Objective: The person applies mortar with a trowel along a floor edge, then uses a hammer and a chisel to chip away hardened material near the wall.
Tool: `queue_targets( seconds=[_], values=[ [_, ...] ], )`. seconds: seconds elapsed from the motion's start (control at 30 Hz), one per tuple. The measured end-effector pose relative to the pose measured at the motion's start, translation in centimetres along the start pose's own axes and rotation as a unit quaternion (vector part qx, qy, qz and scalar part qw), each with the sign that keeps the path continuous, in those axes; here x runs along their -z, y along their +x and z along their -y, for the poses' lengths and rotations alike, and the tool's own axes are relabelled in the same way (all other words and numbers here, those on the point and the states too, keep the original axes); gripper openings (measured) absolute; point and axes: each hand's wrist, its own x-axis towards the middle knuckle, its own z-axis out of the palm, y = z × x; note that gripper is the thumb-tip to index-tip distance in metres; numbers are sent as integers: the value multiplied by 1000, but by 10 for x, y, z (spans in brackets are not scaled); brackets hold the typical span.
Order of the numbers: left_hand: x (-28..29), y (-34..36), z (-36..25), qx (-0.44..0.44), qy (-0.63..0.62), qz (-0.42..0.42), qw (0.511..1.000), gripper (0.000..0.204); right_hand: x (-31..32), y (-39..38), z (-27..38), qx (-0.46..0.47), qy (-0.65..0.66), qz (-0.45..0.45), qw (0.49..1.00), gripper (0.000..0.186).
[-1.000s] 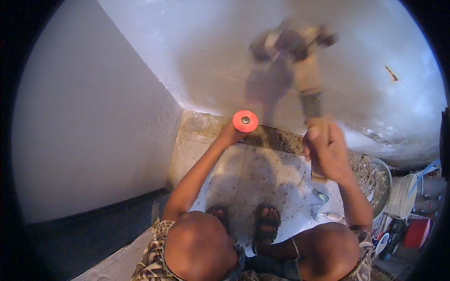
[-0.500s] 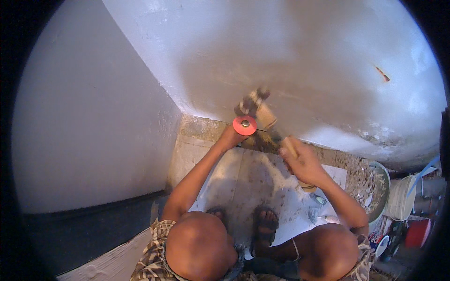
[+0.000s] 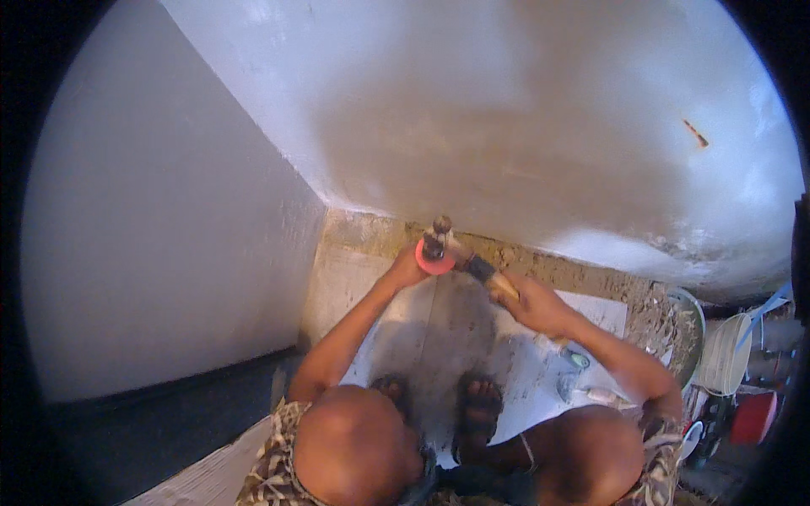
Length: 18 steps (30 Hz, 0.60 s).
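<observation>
My left hand point(image 3: 407, 268) is closed around a chisel with a round red hand guard point(image 3: 436, 267); the guard hides its shaft and tip. My right hand point(image 3: 538, 305) grips the wooden handle of a hammer point(image 3: 484, 270), wrapped in black near the head. The hammer's dark head lies over the middle of the red guard, at the chisel's struck end. Both tools are above a rough, broken strip point(image 3: 540, 260) along the foot of the wall.
Pale floor tiles point(image 3: 396, 325) with dust lie beneath my feet. A painted wall point(image 3: 506, 143) rises ahead, a grey one point(image 3: 169, 219) at left. By my right knee are a green-handled tool point(image 3: 577, 359) and another tool point(image 3: 603, 395). Buckets point(image 3: 724, 354) and a red container point(image 3: 753, 418) stand right.
The hammer has swung down from above and beyond the chisel onto its end. My right hand has dropped slightly; the left hand still holds the chisel, a little lower.
</observation>
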Motion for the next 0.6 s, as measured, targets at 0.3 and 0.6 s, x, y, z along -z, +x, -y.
queue_targets(
  seconds=[0.3,0.6],
  values=[
    [20,18,-10,-41,-15,-121,992,29,62,-11,89,-49,188,-92,977,40],
    [52,1,-18,76,-21,-207,975,28,2,-59,34,-149,378,-72,911,29]
  ],
)
